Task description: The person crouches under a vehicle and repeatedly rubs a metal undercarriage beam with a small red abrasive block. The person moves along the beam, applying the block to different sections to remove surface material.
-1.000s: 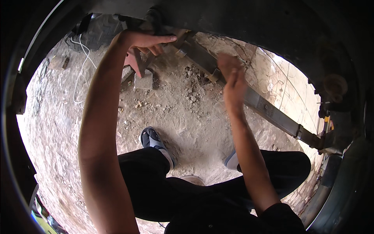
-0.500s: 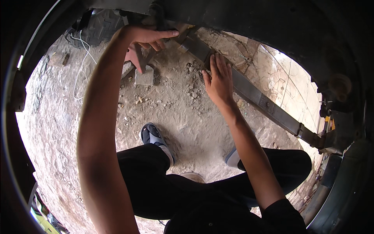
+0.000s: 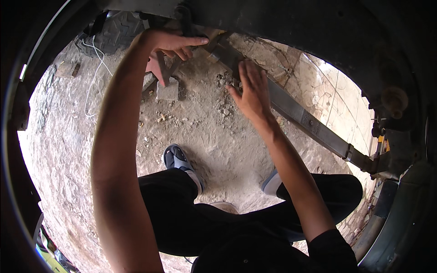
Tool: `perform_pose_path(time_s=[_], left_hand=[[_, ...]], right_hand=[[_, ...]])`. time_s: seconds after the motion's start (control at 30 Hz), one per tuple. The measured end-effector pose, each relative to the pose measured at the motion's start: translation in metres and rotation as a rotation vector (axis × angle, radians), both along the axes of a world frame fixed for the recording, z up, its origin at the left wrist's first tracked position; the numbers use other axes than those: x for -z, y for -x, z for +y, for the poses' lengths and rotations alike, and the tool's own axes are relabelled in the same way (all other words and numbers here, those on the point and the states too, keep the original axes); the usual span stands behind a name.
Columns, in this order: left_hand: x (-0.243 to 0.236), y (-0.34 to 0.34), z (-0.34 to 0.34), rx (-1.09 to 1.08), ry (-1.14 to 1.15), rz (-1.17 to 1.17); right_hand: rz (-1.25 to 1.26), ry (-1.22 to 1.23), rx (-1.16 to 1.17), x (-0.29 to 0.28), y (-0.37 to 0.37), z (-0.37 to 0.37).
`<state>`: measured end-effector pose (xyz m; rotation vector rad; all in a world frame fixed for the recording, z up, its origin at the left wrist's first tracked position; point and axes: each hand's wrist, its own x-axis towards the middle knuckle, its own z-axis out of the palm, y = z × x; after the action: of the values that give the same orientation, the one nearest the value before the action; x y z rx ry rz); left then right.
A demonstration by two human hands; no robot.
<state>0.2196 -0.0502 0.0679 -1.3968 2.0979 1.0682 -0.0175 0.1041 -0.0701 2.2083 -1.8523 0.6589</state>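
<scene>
A long dark leaf spring (image 3: 314, 127) slants from the top middle down to the right, with a clamp band near its lower end. My right hand (image 3: 254, 91) lies against its upper part, fingers stretched and thumb apart. Higher up and to the left, my left hand (image 3: 177, 44) reaches beneath dark metal parts, bent at the wrist. One digit points right toward the upper end of the spring; the other fingers hang slightly bent, and I see nothing held in them. What its palm touches is hidden. Just below it stands a reddish metal stand (image 3: 157, 68).
Dark vehicle underbody (image 3: 296, 27) arches overhead. A grey block (image 3: 168, 91) sits by the stand's foot, among loose rubble. At upper left are a tyre (image 3: 119, 35), a white cable (image 3: 98, 57) and another block (image 3: 68, 69). A pipe (image 3: 371, 234) lies at lower right.
My right hand has shifted slightly left and up along the leaf spring. My left hand stays in nearly the same place.
</scene>
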Motion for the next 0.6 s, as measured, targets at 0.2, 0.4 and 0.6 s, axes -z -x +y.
perform_pose_path(time_s=[0.2,0.4,0.6], left_hand=[[0.008,-0.006,-0.003,-0.024,-0.022,0.036],[0.005,-0.002,-0.003,-0.002,-0.014,0.062],[0.003,-0.002,0.003,-0.048,-0.011,0.053]], right_hand=[[-0.355,-0.340,-0.055,-0.042,-0.007,-0.011],[-0.299,0.405,-0.024,-0.056,0.008,-0.029],[-0.002,-0.038,-0.054,-0.011,-0.014,-0.021]])
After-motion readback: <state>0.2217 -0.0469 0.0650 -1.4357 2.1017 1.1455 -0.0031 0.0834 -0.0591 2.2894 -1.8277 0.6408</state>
